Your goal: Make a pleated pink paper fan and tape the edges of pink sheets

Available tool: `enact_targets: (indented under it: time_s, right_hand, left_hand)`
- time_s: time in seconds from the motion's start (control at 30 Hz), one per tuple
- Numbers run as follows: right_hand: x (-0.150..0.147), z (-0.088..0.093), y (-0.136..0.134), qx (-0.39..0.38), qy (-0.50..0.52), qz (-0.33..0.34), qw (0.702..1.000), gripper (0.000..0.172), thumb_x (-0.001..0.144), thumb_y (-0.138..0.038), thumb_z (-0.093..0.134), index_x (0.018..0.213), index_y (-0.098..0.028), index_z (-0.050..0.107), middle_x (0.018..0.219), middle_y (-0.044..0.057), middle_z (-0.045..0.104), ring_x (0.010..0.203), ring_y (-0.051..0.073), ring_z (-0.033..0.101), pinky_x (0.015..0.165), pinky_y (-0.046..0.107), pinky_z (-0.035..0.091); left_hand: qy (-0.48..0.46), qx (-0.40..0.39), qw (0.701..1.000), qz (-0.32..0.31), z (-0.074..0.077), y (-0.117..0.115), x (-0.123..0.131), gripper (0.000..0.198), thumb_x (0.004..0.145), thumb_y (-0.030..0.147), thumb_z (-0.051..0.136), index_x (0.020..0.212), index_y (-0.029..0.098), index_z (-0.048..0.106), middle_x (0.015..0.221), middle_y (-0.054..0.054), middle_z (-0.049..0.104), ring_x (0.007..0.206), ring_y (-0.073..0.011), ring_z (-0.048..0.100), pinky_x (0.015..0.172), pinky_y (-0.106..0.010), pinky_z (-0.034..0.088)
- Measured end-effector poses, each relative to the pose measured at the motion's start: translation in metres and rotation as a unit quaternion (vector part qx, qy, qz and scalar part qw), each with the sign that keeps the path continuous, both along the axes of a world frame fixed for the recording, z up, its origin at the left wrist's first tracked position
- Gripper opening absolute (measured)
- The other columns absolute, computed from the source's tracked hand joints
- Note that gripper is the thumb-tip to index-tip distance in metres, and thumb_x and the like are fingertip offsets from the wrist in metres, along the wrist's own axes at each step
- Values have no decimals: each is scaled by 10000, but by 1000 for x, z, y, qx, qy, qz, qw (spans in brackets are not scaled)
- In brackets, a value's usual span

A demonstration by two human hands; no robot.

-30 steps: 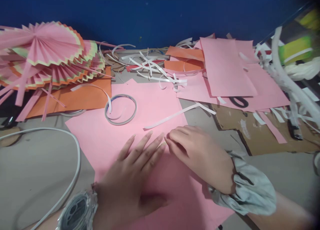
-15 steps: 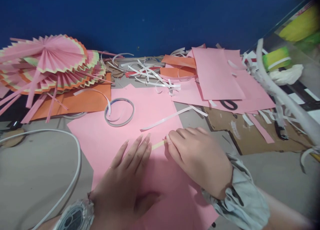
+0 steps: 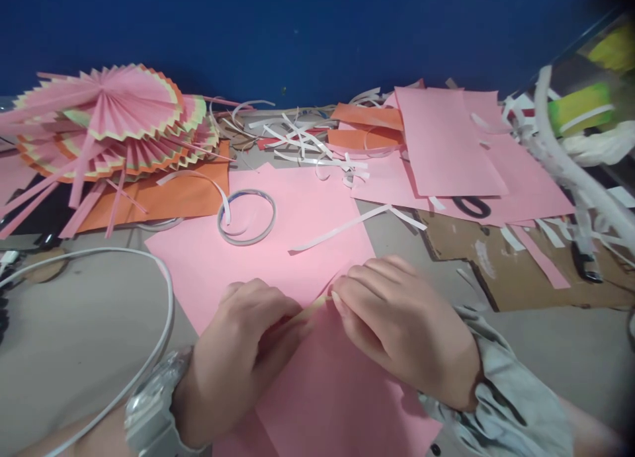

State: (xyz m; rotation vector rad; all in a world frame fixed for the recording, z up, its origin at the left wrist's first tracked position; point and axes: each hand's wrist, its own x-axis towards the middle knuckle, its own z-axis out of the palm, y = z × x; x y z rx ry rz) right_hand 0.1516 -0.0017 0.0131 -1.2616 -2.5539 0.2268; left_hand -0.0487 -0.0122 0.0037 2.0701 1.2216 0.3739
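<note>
A sheet of pink paper (image 3: 337,384) lies in front of me over a lighter pink sheet (image 3: 297,275). Along its upper edge runs a narrow pale yellow strip (image 3: 316,305). My left hand (image 3: 238,344) is curled over this edge, thumb on the near side and fingers folded behind. Close by, my right hand (image 3: 401,325) pinches the same edge, its fingers bent and their tips mostly hidden. Between the two hands a short stretch of the strip shows. Beyond them rest a thin tape ring (image 3: 245,243) and a bent white paper strip (image 3: 342,229).
Pleated pink paper fans (image 3: 133,106) are piled at the back left on orange paper (image 3: 163,196). White scraps (image 3: 297,139) and more pink sheets (image 3: 446,146) lie at the back. Cardboard (image 3: 476,258) is at right, a white cable (image 3: 166,325) at left.
My left hand, lying flat with fingers stretched out before, has curled round the paper's edge. My right hand keeps its pinch near the strip. The view has shifted slightly.
</note>
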Motion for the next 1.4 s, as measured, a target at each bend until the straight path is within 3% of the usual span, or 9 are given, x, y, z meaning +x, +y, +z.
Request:
enact_targets:
  time_s: [0.17,0.5,0.67,0.8,0.9,1.0,1.17,1.4]
  right_hand:
    - [-1,-3,0,0,-8,-15,1000,175,831,-169,423,679,-184,507,655,-6,536,627,155,435,633,311,291]
    - [-7,-4,-1,-10,-99,-87,991,197,865,-196,372,721,-198,506,661,0,536,651,182,479,644,333,290]
    - [3,2,5,-105,-8,-131,986,186,890,-199,365,770,-201,507,714,-8,583,698,161,530,661,307,335]
    - [4,6,7,-184,91,-157,966,96,883,-214,430,845,-223,517,766,-36,614,714,124,555,651,259,373]
    - [2,4,7,-227,118,-147,955,101,894,-228,430,895,-240,529,810,-44,633,750,118,571,681,252,393]
    - [1,0,8,-232,124,-138,955,124,900,-217,419,924,-240,538,849,-33,642,774,125,578,698,260,402]
    - [-2,-8,10,-206,95,-116,967,150,892,-163,415,943,-214,546,871,3,639,810,152,573,725,292,409]
    - [2,-14,7,-175,54,-69,981,202,891,-124,384,1015,-196,526,937,42,617,864,181,541,778,340,396]
  left_hand:
    - [25,-27,999,-7,-1,3,0,326,909,290,413,608,169,442,574,34,465,591,-116,418,638,-293,317]
    - [34,-18,999,-16,-1,3,0,272,876,173,392,604,170,385,588,37,442,596,-117,403,653,-301,312]
    - [49,-13,998,-24,1,3,1,254,863,168,406,609,174,399,592,38,437,606,-123,408,667,-312,332]
    - [49,54,997,-9,-2,-3,0,56,834,154,468,862,178,509,777,-6,538,712,-156,476,704,-340,376]
    - [72,179,981,-12,-8,-15,0,306,809,135,511,1112,166,486,1071,-83,550,966,-227,493,834,-400,381]
    - [111,240,961,-80,-15,-25,1,481,823,224,511,1283,128,409,1340,-112,440,1226,-288,367,1018,-449,266]
    - [194,243,941,-134,-22,-28,-1,700,829,456,463,1395,93,268,1475,-125,239,1345,-313,199,1088,-445,126]
    - [205,227,939,-158,-23,-25,-1,691,848,496,409,1414,138,239,1482,-77,221,1364,-288,146,1094,-446,47]
